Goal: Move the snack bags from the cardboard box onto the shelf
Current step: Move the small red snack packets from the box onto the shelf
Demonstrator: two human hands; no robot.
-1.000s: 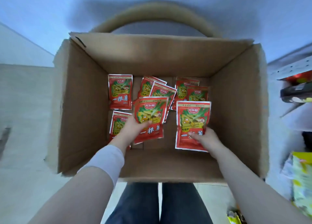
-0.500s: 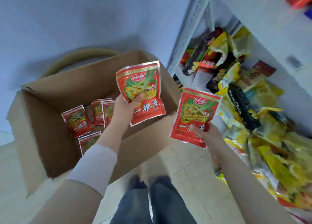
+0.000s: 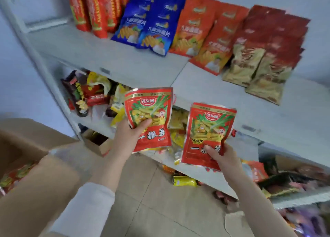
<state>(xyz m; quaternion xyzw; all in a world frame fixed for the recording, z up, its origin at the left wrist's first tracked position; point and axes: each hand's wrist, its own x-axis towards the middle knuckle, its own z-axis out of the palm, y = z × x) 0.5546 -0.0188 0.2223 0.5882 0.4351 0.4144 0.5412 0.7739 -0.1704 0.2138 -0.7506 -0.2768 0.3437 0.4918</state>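
left grip clamped on red foil snack bag, right grip clamped on second red bag, before white metal shelf; beige tiled floor below.

Bright even light, soft shadows, motion blur, wide-angle bending at edges

Red foil left bag upright in left hand, matching right bag slightly lower in right hand, both before the shelf, more bags in open box, lower left

L sleeve tan, white cuff
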